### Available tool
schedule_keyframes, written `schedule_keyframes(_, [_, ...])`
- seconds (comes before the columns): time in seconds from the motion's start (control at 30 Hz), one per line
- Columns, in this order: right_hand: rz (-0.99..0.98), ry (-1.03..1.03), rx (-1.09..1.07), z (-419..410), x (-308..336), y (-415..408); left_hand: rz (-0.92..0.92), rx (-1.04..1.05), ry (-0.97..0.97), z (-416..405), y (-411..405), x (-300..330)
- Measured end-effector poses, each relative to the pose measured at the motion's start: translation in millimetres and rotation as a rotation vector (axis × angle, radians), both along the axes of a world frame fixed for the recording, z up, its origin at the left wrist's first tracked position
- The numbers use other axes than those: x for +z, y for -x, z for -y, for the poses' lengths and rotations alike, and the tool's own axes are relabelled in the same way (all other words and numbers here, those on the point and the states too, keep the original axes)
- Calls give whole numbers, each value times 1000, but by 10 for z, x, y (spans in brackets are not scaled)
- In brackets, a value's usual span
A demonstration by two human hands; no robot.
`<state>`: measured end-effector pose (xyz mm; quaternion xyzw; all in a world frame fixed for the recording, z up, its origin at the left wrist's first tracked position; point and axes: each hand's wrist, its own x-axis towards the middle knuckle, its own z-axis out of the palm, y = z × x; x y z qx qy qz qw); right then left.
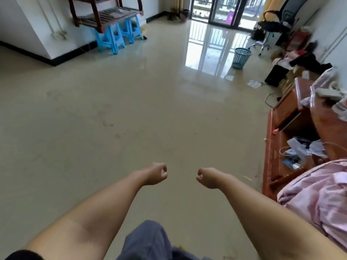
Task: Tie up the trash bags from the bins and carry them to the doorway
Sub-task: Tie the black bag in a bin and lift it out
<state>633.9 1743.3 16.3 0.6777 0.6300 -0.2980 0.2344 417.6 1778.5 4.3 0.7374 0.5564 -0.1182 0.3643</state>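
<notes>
Both my arms reach forward over the beige tiled floor. My left hand (156, 173) is curled into a loose fist with nothing in it. My right hand (207, 177) is likewise curled shut and empty, a short gap away from the left. A teal mesh waste bin (241, 58) stands far ahead on the right, near the glass balcony door (223, 10); no bag shows in it from here. No trash bag is in either hand.
A low red-brown wooden cabinet (285, 117) cluttered with bags and cables lines the right side, with pink fabric (315, 196) nearest me. Blue plastic stools (110, 39) and a dark wooden rack sit at the far left wall. An office chair (270, 27) stands far right.
</notes>
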Motion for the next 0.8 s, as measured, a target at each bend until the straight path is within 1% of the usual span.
schedule_keyframes(0.13, [-14, 19, 59, -998, -113, -8, -29, 29, 19, -909, -54, -92])
schedule_keyframes(0.27, [-43, -7, 57, -2189, -238, -4, -30, 34, 23, -2095, -52, -174])
schedule_keyframes(0.5, [-103, -58, -122, -4119, -138, -142, -57, -62, 16, -4198, -148, 150])
schedule_keyframes(0.67, [-111, -46, -168, -5200, -189, -382, -87, -134, 19, -5410, -458, 175])
schedule_keyframes(0.8, [-109, -18, -154, -6201, -273, -643, -95, -153, 28, -6399, -807, 20])
